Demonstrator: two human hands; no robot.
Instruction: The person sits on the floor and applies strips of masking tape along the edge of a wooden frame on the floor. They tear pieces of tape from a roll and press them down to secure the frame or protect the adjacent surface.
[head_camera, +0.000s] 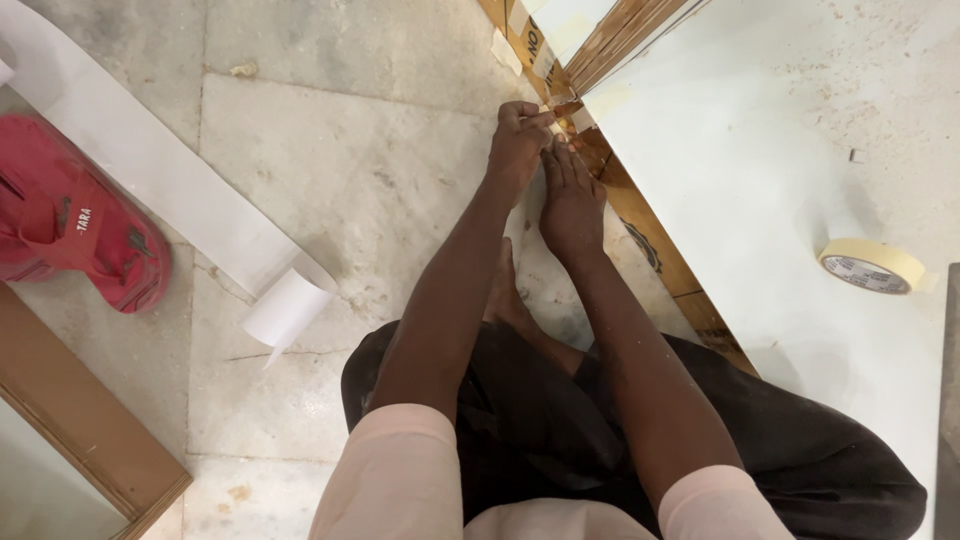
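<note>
A person's left hand (518, 140) and right hand (570, 195) meet at the corner of a white laminated board with a brown plywood edge (640, 225), at about one o'clock in the frame. The left fingers are closed in a pinch on a small strip of pale masking tape (556, 118) at that corner; the right hand lies flat, fingers extended against the board's edge, gripping nothing. A cream roll of masking tape (872, 266) rests on the board at three o'clock. A curled white laminate strip (150, 170) and a red rubber sandal (75, 225) lie on the stone floor at nine o'clock.
</note>
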